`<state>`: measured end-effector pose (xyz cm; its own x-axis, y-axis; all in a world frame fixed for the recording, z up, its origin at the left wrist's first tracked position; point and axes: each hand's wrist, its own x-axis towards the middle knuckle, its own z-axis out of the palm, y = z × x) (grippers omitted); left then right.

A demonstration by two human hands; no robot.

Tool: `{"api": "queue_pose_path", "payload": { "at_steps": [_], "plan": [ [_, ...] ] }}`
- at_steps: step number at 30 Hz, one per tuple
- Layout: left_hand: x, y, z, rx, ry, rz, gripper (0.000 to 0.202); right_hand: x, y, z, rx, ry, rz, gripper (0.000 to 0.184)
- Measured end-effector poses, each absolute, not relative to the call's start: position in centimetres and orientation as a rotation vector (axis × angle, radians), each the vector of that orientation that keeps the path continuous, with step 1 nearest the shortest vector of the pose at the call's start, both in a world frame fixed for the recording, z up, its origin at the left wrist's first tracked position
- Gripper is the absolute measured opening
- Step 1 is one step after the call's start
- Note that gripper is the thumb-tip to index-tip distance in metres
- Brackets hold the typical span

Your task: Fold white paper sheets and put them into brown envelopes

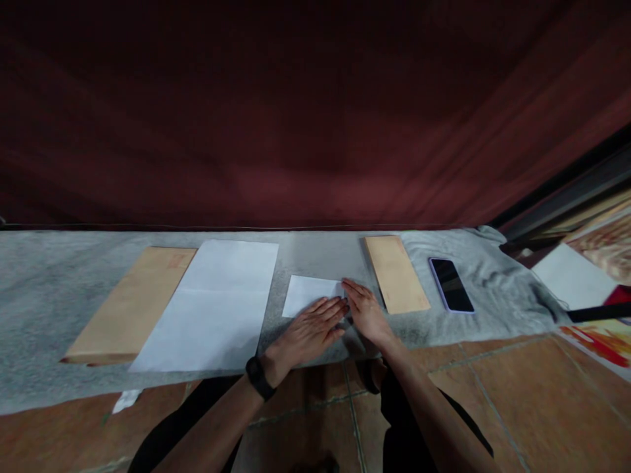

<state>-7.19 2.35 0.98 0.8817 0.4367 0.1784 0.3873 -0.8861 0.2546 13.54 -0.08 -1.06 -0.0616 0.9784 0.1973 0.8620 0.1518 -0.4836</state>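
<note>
A small folded white paper (pixel 308 293) lies on the grey cloth (pixel 44 295) spread over the floor. My left hand (pixel 308 332), with a black watch on its wrist, lies flat on the paper's near right part, fingers stretched out. Beside it my right hand (pixel 363 309) also rests flat, fingertips at the paper's right edge. Both hands are open and hold nothing. A large white sheet (pixel 217 305) lies to the left of the small paper.
A brown envelope (pixel 131 305) lies at the left, a narrower brown envelope (pixel 397 274) to the right of my hands, then a black phone (pixel 451 284). A dark red curtain (pixel 296 112) hangs behind. Brown floor tiles (pixel 517 394) run in front; papers (pixel 572 279) lie at far right.
</note>
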Motion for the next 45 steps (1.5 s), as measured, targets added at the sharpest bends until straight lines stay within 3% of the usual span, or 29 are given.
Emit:
{"api": "queue_pose_path", "payload": {
  "at_steps": [12, 29, 35, 45],
  "plan": [
    [-5.5, 4.2, -0.6, 2.876, 0.884, 0.390, 0.052, 11.9, -1.2, -0.6, -1.816, -1.802, 0.211, 0.047],
    [-7.3, 5.5, -1.0, 2.845, 1.085, 0.310, 0.055, 8.1, -4.2, -1.6, -1.820, -2.115, 0.000, 0.064],
    [-9.2, 5.9, -0.8, 2.800, 1.234, 0.367, 0.056, 8.7, -4.6, -1.3, -1.810, -2.166, -0.004, 0.070],
    [-10.3, 5.9, -1.1, 2.724, 1.405, 0.431, 0.058, 10.7, -6.2, 0.9, -1.698, -2.403, 0.106, 0.063]
  ]
}}
